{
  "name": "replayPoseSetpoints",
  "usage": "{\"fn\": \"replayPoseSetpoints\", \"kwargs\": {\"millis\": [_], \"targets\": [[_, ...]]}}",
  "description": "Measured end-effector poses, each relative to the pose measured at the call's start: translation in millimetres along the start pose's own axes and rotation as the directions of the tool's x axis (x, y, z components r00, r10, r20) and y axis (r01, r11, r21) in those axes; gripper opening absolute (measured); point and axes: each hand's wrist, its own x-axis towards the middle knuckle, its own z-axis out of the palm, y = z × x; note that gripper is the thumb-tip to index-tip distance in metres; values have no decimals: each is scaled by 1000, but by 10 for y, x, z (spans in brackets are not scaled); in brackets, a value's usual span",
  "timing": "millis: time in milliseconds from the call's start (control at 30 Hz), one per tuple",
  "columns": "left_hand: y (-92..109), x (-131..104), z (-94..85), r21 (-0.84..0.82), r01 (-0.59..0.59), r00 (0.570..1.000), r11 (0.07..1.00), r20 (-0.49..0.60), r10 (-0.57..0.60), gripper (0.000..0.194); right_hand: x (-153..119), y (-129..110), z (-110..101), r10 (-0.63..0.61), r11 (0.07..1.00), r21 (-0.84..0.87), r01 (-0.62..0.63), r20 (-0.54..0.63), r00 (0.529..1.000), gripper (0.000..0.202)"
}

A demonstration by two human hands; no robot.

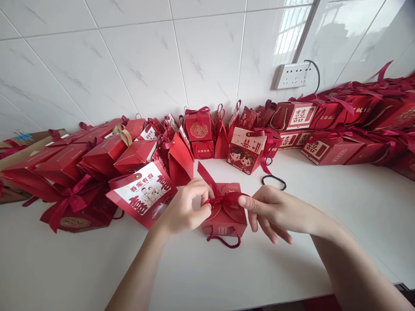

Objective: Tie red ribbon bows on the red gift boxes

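A small red gift box with a twisted rope handle on its front sits on the white counter between my hands. Over its lid lies a dark red ribbon, looped into a bow, with one tail standing up at the back. My left hand pinches the ribbon at the left of the knot, fingers closed. On the other side my right hand pinches the bow's right loop between thumb and index finger; its other fingers hang loose beside the box.
A red box with a white printed panel stands close left of my left hand. Several more red boxes line the tiled wall, among them a cartoon-couple box. A black hair tie lies behind my right hand. A power socket is on the wall.
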Motion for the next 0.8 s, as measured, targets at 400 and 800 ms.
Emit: {"fn": "replayPoseSetpoints", "kwargs": {"millis": [400, 800], "targets": [[-17, 1, -4, 3, -6, 1000, 1000, 26, 6, 21, 215, -50, 99, 20, 979, 202, -11, -46, 999, 39], [-116, 24, -155, 81, 110, 986, 991, 117, -120, 21, 260, 96, -137, -194, 975, 137, 174, 149, 970, 32]]}}
